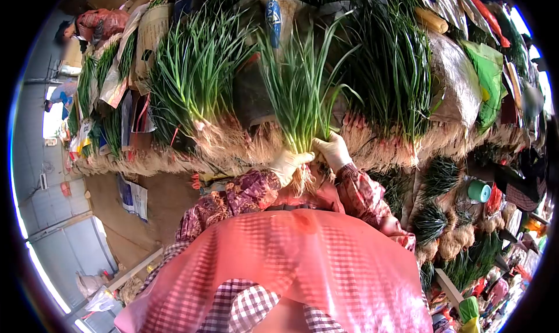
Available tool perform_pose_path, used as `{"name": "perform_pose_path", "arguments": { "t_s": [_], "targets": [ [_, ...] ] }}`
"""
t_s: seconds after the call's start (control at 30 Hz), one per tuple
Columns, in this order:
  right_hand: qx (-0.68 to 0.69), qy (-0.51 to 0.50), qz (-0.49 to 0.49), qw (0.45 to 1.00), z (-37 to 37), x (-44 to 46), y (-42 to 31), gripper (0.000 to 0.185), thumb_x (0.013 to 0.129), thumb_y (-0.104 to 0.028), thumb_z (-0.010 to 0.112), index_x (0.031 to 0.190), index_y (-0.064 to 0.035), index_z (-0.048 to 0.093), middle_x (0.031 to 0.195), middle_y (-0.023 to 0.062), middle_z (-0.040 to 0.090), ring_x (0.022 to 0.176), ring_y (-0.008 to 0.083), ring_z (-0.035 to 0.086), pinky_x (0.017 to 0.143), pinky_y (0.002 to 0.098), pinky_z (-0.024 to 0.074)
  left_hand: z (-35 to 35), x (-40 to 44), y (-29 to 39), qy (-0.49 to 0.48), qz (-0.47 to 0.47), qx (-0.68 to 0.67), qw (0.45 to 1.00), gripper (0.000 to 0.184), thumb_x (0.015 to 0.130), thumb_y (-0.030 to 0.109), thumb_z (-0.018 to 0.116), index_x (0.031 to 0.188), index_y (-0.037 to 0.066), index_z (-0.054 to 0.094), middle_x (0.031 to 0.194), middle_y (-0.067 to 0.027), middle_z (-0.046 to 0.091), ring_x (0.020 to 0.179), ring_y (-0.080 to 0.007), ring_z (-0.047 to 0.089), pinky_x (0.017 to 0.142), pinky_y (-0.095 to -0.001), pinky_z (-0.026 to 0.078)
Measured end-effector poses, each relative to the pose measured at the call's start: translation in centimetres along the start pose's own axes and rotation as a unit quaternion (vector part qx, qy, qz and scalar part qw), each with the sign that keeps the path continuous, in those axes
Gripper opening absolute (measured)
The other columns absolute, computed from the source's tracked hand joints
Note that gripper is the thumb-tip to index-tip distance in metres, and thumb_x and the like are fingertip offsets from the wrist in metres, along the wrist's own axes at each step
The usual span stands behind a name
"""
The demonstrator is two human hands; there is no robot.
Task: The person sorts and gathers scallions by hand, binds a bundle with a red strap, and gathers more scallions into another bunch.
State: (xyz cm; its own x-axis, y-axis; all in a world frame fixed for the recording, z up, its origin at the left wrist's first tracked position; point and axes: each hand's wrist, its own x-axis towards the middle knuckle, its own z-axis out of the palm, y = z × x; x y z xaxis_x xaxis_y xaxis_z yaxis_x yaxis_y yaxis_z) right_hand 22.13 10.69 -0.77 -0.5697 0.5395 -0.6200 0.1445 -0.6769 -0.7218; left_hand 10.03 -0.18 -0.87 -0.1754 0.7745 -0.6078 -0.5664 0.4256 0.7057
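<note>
Both hands wear pale gloves and meet at the middle of the view. My left hand is wrapped round the lower stems of an upright bunch of green leafy stalks, whose pale roots hang below it. Close beside it, my right hand is closed round a few thinner stalks at the right of the bunch. Behind the hands lies a long row of similar stalks with roots facing me.
Dark green stalks lie right of the hands, next to a silvery sack. A green sack is further right. Tied bundles and a teal roll of twine are at lower right. A pink apron covers my front.
</note>
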Motion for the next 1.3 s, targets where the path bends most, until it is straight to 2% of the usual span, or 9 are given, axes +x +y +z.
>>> {"name": "perform_pose_path", "arguments": {
  "t_s": [0.2,0.63,0.73,0.8,0.93,1.0,1.07,1.2,1.3],
  "targets": [
    [0.162,0.074,-0.041,0.983,-3.1,-1.8,-1.4,0.021,0.087,-0.022,0.065,0.098,-0.005,0.061,0.068,-0.0045,0.057,0.045,0.0032,0.044,0.037,0.0161,0.0314,0.6,-1.5,3.4,-0.08,-0.134,-0.151,0.976,0.038,0.084,-0.001,0.055,0.121,-0.005,0.053,0.117,-0.0129,0.061,0.097,-0.0216,0.064,0.079,-0.033,0.054],
    [-0.177,0.036,0.038,0.983,-11.1,-7.7,-2.2,0.022,0.093,-0.018,0.054,0.109,-0.004,0.061,0.08,0.0053,0.065,0.066,0.0125,0.06,0.058,0.0269,0.0504,-0.6,-2.2,3.6,-0.148,-0.078,-0.207,0.964,0.034,0.083,0.001,0.059,0.117,-0.002,0.054,0.106,-0.0096,0.064,0.082,-0.0172,0.064,0.073,-0.0292,0.053],
    [-0.54,-0.098,0.337,0.765,-13.0,-11.6,0.6,0.028,0.091,-0.03,0.055,0.103,-0.0056,0.062,0.084,0.006,0.066,0.073,0.018,0.065,0.069,0.0291,0.0536,-0.8,-2.2,3.8,-0.17,-0.075,-0.222,0.957,0.036,0.084,0.006,0.061,0.119,0.0,0.054,0.098,-0.0069,0.063,0.076,-0.013,0.061,0.074,-0.0277,0.052],
    [-0.767,-0.146,0.158,0.604,-16.7,-14.2,4.3,0.035,0.088,-0.039,0.058,0.101,-0.0071,0.063,0.082,0.0067,0.066,0.074,0.02,0.065,0.074,0.0304,0.0535,-0.1,-2.0,3.9,-0.132,-0.068,-0.209,0.967,0.037,0.085,0.006,0.061,0.121,0.0,0.053,0.097,-0.0068,0.063,0.077,-0.014,0.061,0.074,-0.0299,0.053],
    [-0.575,0.228,-0.087,0.78,-16.3,-8.9,2.7,0.037,0.09,-0.04,0.057,0.104,-0.0074,0.065,0.076,0.0077,0.068,0.047,0.0127,0.061,0.061,0.0291,0.0539,1.1,-1.1,3.3,-0.145,-0.075,-0.225,0.961,0.036,0.083,0.004,0.064,0.116,0.007,0.053,0.088,-0.0053,0.062,0.073,-0.0154,0.061,0.068,-0.0303,0.052],
    [-0.601,0.232,-0.028,0.764,-16.2,-4.6,2.4,0.038,0.089,-0.035,0.061,0.109,-0.0032,0.063,0.076,0.0093,0.068,0.052,0.0115,0.062,0.054,0.0259,0.0514,1.1,-0.5,2.7,-0.14,-0.104,-0.166,0.971,0.031,0.083,0.005,0.064,0.113,0.009,0.055,0.079,-0.0048,0.063,0.068,-0.0158,0.061,0.066,-0.0295,0.052],
    [-0.316,0.227,0.04,0.92,-14.4,-3.1,1.9,0.034,0.088,-0.028,0.064,0.108,0.0002,0.063,0.074,0.0079,0.067,0.054,0.0087,0.059,0.05,0.0236,0.0488,2.4,-0.7,2.6,-0.125,-0.16,-0.177,0.963,0.028,0.083,0.005,0.063,0.11,0.009,0.057,0.079,-0.0054,0.063,0.068,-0.0164,0.062,0.068,-0.0294,0.053],
    [-0.281,0.209,-0.06,0.935,-8.0,-6.6,0.5,0.023,0.084,-0.025,0.064,0.086,-0.0024,0.067,0.075,0.0105,0.068,0.062,0.0163,0.065,0.061,0.0277,0.0528,5.7,-1.6,3.8,-0.045,-0.168,-0.175,0.969,0.031,0.084,-0.002,0.059,0.115,-0.002,0.056,0.1,-0.0138,0.065,0.078,-0.0197,0.064,0.071,-0.0289,0.054],
    [-0.478,0.161,-0.231,0.832,-4.6,-8.1,0.8,0.024,0.084,-0.027,0.064,0.088,-0.0025,0.065,0.074,0.0122,0.067,0.061,0.0224,0.065,0.06,0.0326,0.0528,5.9,-1.0,3.6,-0.089,-0.163,-0.019,0.982,0.031,0.084,0.003,0.061,0.115,-0.005,0.058,0.088,-0.0115,0.067,0.067,-0.0148,0.06,0.063,-0.0263,0.05]
  ]
}}
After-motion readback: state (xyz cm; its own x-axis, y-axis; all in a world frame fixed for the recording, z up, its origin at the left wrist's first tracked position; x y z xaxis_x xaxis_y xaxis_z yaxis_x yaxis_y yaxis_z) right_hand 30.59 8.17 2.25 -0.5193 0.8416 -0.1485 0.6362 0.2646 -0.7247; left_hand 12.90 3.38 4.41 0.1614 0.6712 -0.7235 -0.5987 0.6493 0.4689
